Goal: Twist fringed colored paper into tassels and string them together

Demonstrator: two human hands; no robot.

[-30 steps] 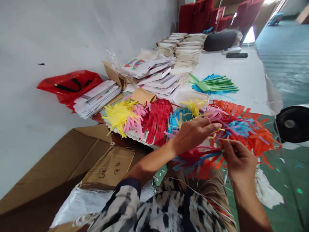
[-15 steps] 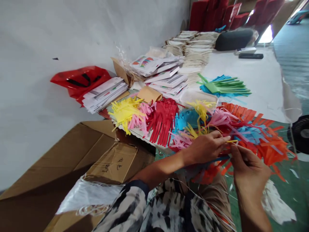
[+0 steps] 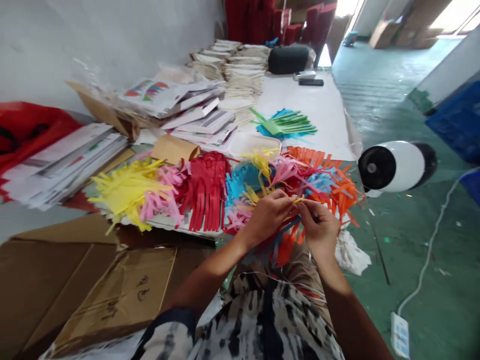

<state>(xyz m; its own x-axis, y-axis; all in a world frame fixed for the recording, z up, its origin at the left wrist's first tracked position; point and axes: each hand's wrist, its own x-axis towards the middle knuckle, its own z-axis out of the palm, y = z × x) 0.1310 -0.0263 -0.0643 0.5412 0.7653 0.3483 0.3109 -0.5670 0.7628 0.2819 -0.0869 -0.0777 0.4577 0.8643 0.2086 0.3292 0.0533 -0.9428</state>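
At the table's front edge my left hand point(image 3: 270, 215) and my right hand point(image 3: 321, 229) meet, fingertips almost touching. Both are closed in a pinch on a thin yellow paper strip point(image 3: 297, 200). Orange fringed paper point(image 3: 287, 247) hangs below the hands, and more orange fringe point(image 3: 343, 192) spreads past the right one. Beyond my fingers lie pink fringe point(image 3: 287, 171), blue fringe point(image 3: 243, 181) and a yellow tuft point(image 3: 263, 161). To the left are a red fringed tassel point(image 3: 208, 192) and a yellow fringed one point(image 3: 129, 190). My fingers partly hide the strip.
Stacked printed packets point(image 3: 202, 122) and pale bundles point(image 3: 243, 75) stand along the wall side. Green fringe point(image 3: 287, 125) lies on the white table point(image 3: 318, 110). An open cardboard box point(image 3: 127, 285) is below left. A white-and-black fan point(image 3: 397, 166) and a power strip point(image 3: 400, 335) are right.
My view has swung right, so everything sits further left and the fan and floor show more. My hands stay together on the yellow strip, less of which shows between them.
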